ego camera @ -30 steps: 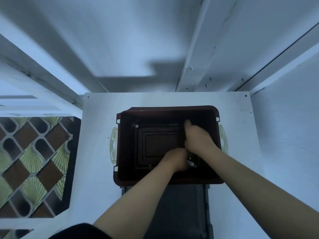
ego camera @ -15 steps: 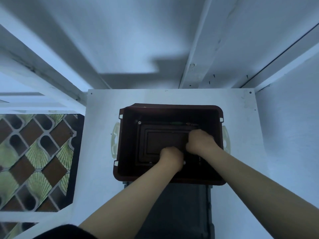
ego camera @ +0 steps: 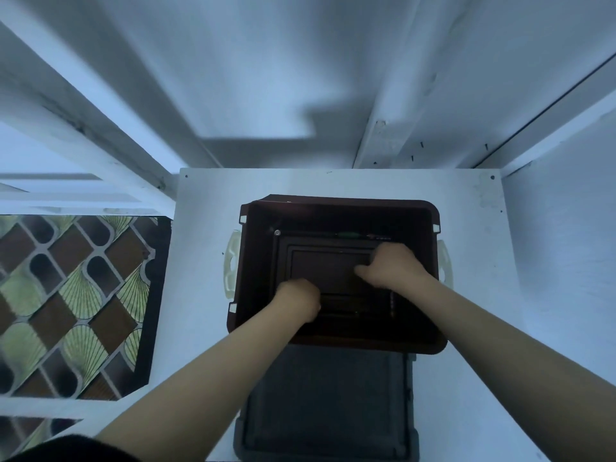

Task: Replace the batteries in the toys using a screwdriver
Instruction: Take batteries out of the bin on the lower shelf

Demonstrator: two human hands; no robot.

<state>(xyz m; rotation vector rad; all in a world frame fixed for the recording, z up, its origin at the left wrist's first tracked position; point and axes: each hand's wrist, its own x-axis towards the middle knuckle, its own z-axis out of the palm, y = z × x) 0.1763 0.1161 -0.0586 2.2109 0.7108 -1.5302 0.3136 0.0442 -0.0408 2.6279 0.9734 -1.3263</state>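
Note:
A dark brown plastic bin (ego camera: 430,341) stands on a white table, and both my hands reach down into it. My left hand (ego camera: 300,300) is at the near left of the bin floor with its fingers curled under; whatever lies beneath it is hidden. My right hand (ego camera: 390,268) is at the right, knuckles up, thumb pointing left, fingers curled down onto the floor. A slim green-handled tool (ego camera: 346,234) lies along the far inner wall. A thin dark ridged object (ego camera: 393,303) lies below my right wrist. No toy is clearly visible.
A small silver round piece (ego camera: 277,232) sits in the bin's far left corner. A dark grey lid (ego camera: 326,405) lies on the white table (ego camera: 200,261) in front of the bin. White walls enclose the back and right. Patterned floor (ego camera: 66,295) shows on the left.
My left hand has slid left along the bin floor. My right hand has drawn back from the far wall and curled. The view has shifted slightly.

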